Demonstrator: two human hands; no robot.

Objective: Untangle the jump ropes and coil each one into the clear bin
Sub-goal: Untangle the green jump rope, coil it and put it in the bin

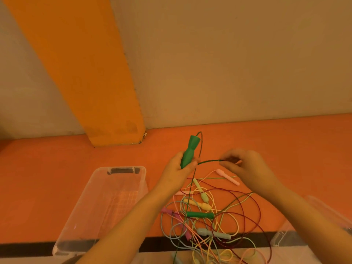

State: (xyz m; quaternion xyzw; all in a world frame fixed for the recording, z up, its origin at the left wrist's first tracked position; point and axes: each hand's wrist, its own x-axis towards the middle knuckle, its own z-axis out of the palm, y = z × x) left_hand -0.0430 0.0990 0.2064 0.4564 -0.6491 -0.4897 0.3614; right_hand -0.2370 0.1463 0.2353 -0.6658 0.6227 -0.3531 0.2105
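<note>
Two bare forearms come into view from the bottom edge, and just beyond them lies the tangle of jump ropes (213, 216) on the orange floor (57, 159). It is a loose heap of thin, smooth cords in yellow, pale blue, pink and dark red, with rounded plastic handles among them. One of these is a second green handle (200, 215), lying flat across the heap. The left hand (179, 168) is curled around the green handle (189, 152) and holds it almost upright, with the wider end on top. The green cord (208, 161) leaves that top end, bends down in a tight arc beside the handle and then runs nearly level to the right. There the right hand (242, 164) pinches it between fingertips and thumb. So the short piece of cord between the two hands lies left to right, and a longer part hangs down from the left hand into the heap. I judge that the next pull must go up and away from the tangle, since the green cord is crossed there by other cords. The clear bin (102, 202) stands to the left of the left forearm, near it, a rectangular box of transparent plastic with nothing coiled inside yet. Another clear plastic container (312, 225) shows partly at the right edge.
</note>
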